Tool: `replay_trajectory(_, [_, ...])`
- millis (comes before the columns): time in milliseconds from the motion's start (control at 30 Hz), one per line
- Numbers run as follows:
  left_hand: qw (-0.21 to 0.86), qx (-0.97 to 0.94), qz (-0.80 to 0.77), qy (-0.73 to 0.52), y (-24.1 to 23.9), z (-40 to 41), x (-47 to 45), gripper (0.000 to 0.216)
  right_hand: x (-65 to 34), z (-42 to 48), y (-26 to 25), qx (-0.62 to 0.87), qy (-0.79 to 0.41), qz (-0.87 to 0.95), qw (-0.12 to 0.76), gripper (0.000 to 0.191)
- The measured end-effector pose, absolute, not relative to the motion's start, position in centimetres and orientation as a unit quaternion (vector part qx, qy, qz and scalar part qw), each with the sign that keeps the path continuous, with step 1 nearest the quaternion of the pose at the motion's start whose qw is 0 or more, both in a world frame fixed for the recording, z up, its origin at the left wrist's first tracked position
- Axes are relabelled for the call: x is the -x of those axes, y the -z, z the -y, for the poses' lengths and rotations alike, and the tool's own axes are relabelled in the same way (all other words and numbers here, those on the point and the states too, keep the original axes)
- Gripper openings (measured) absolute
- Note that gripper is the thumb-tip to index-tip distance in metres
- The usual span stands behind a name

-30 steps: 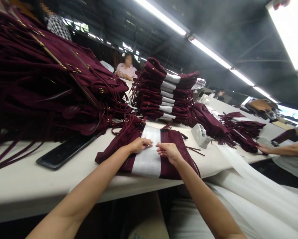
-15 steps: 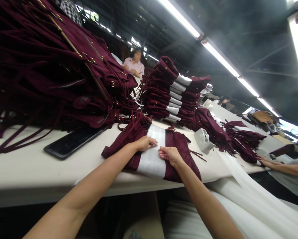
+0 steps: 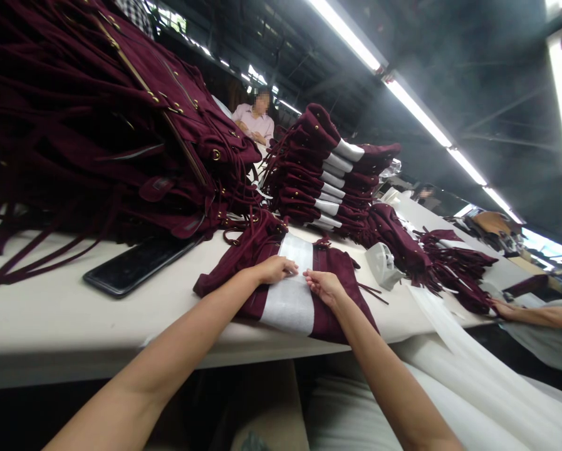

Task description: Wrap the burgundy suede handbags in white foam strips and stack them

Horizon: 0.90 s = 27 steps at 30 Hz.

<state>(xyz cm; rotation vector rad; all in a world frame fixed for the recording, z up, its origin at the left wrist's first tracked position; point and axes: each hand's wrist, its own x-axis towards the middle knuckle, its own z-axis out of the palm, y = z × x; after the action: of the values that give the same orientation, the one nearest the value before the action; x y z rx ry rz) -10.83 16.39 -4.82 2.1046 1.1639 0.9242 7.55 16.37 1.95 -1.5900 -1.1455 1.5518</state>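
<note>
A maroon fabric bag (image 3: 341,307) lies flat on the table before me, wrapped round its middle by a white band (image 3: 287,307). My left hand (image 3: 277,269) rests over the band's left side, its fingers curled in against the white material. From the right, my right hand (image 3: 326,286) reaches onto the band with thumb and fingers pinched together. A small gap separates the two sets of fingertips. Whatever lies in the right pinch is too small to make out. The bag's thin straps and brass-coloured fittings show at its far side.
Unbanded maroon bags (image 3: 177,125) form a big heap at left, beside a black phone (image 3: 140,266). Banded bags (image 3: 330,172) are stacked behind. A white tape dispenser (image 3: 383,266) stands right of my bag. A co-worker's hand (image 3: 504,308) touches bags at far right; white sheeting (image 3: 450,338) hangs over the edge.
My right hand has shifted very slightly to the right and up over the band. The left hand stays nearly in place. At far right the co-worker's hands have moved a little.
</note>
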Motion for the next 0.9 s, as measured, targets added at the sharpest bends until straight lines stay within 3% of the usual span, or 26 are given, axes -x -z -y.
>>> replay_trajectory(333, [0.283,-0.78,-0.43,-0.356,5.1,-16.5,10.9,0.026,-6.9,-14.7,-1.6,0.617,-0.557,0.47,0.299,0.003])
replay_trajectory(700, [0.286,-0.78,-0.422,-0.364,5.3,-16.8,10.9,0.025,-6.9,-14.8,-0.5,0.623,-0.529,0.51,0.268,0.025])
replay_trajectory(900, [0.287,-0.781,-0.422,-0.359,5.3,-16.7,10.9,0.027,-6.9,-15.0,-0.6,0.629,-0.508,0.551,0.207,0.024])
